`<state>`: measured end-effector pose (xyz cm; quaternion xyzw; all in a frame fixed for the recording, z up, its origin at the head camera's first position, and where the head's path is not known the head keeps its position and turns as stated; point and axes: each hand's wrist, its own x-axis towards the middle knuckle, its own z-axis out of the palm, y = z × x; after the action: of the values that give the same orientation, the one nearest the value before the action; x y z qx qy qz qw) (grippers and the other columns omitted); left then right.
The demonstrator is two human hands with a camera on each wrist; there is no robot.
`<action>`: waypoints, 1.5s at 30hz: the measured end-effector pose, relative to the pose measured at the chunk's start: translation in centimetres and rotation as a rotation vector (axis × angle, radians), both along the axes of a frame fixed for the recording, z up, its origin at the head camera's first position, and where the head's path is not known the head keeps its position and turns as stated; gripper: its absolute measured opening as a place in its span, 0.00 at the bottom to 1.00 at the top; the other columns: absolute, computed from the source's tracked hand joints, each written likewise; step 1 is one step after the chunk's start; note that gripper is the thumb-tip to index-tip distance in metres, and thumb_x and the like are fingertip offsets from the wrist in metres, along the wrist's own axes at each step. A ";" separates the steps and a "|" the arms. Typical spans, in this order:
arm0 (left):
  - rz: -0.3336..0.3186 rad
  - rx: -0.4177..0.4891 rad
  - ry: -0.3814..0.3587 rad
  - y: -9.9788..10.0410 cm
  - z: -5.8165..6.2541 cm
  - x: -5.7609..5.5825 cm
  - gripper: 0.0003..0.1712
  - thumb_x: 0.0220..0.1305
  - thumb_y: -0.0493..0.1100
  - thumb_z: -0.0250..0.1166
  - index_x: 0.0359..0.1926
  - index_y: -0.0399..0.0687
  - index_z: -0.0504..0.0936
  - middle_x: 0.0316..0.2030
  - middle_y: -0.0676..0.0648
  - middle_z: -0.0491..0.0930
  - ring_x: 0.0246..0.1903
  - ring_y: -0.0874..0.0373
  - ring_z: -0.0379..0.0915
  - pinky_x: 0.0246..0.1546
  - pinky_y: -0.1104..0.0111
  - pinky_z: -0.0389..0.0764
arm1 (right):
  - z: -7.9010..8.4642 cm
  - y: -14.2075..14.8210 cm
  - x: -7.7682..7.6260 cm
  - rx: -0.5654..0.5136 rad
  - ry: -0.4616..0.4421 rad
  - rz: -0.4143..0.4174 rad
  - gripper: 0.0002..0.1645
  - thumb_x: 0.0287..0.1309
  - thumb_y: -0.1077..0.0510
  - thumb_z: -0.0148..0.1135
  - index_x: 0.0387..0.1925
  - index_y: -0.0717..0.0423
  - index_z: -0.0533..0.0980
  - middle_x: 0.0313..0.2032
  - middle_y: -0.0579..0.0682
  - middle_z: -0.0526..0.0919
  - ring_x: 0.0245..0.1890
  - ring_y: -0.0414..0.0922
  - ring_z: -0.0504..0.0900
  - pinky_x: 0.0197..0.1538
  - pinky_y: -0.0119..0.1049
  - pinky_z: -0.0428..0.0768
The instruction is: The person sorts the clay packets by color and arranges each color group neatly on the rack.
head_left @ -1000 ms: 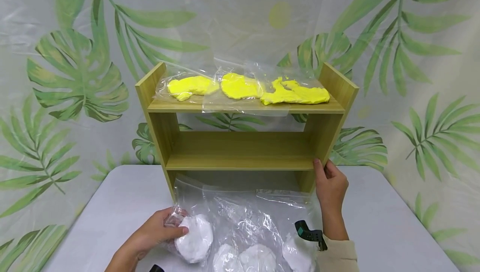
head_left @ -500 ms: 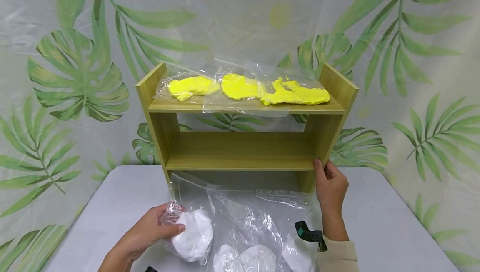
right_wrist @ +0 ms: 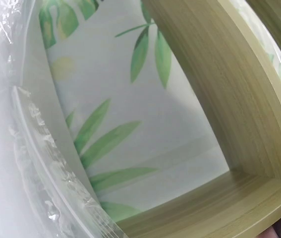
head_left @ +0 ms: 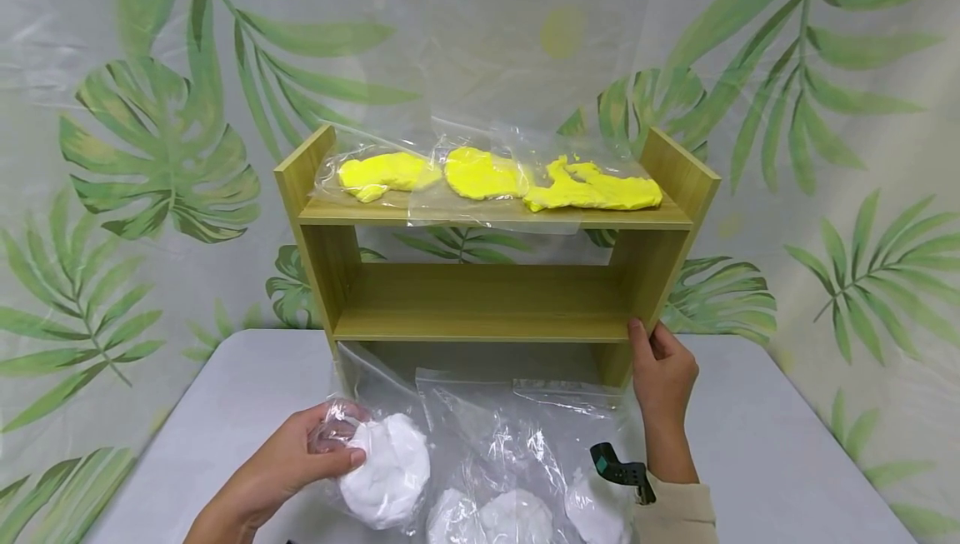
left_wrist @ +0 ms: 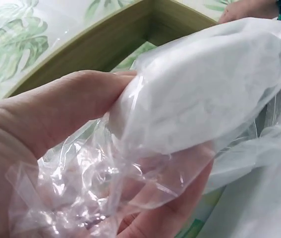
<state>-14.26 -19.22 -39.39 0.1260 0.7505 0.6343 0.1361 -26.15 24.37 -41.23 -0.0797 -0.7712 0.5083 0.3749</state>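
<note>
Plastic, clear and crinkled point(left_wrist: 81, 183), wrapped around a round, flattened white lump point(head_left: 386, 471), is pinched by the left grip point(head_left: 281, 452), closed between thumb and fingers in front of a light-brown wood-grained shelf unit point(head_left: 480, 302). Three bright-yellow irregular lumps point(head_left: 486, 172) in clear bags are borne by its top board. Beside the held lump, three more white lumps point(head_left: 517, 517) are covered by clear film. At far right, the unit's side panel is clasped by the right grip point(head_left: 663, 377), thumb in front.
</note>
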 end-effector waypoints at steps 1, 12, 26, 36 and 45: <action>-0.009 0.002 0.003 0.1 0.1 0.1 0.26 0.61 0.37 0.66 0.57 0.31 0.69 0.44 0.41 0.79 0.37 0.57 0.78 0.37 0.66 0.80 | 0.0 0.0 0.0 -0.001 -0.007 -0.003 0.23 0.63 0.44 0.60 0.50 0.56 0.83 0.42 0.55 0.86 0.35 0.21 0.77 0.36 0.14 0.73; -0.045 0.006 -0.022 1.1 1.2 1.0 0.28 0.61 0.38 0.66 0.59 0.32 0.69 0.49 0.40 0.77 0.41 0.53 0.76 0.40 0.65 0.81 | -0.1 0.1 0.1 0.001 -0.001 -0.004 0.23 0.63 0.44 0.60 0.50 0.56 0.83 0.42 0.56 0.86 0.34 0.20 0.76 0.35 0.14 0.73; -0.032 0.010 0.010 1.7 2.3 2.0 0.38 0.61 0.38 0.66 0.66 0.27 0.59 0.57 0.34 0.72 0.52 0.51 0.74 0.47 0.65 0.79 | 0.0 0.2 0.3 -0.004 0.003 -0.009 0.23 0.63 0.45 0.60 0.49 0.56 0.83 0.41 0.56 0.86 0.34 0.20 0.76 0.35 0.14 0.73; -0.059 0.047 0.131 2.1 2.6 2.2 0.28 0.62 0.34 0.64 0.62 0.35 0.67 0.53 0.35 0.72 0.50 0.52 0.75 0.48 0.65 0.79 | 0.0 0.2 0.2 -0.001 0.006 -0.002 0.23 0.63 0.44 0.60 0.50 0.56 0.83 0.41 0.56 0.86 0.34 0.20 0.76 0.35 0.14 0.73; 0.002 0.024 0.098 3.0 2.7 2.2 0.32 0.61 0.37 0.66 0.65 0.34 0.66 0.57 0.31 0.71 0.53 0.42 0.71 0.47 0.64 0.79 | -0.1 0.2 -0.1 0.007 0.026 -0.006 0.22 0.62 0.45 0.61 0.46 0.58 0.84 0.38 0.55 0.87 0.31 0.22 0.77 0.33 0.14 0.73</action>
<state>-12.09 -16.26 -36.64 0.1581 0.7487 0.6365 0.0970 -26.28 24.55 -41.31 -0.0741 -0.7677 0.5056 0.3866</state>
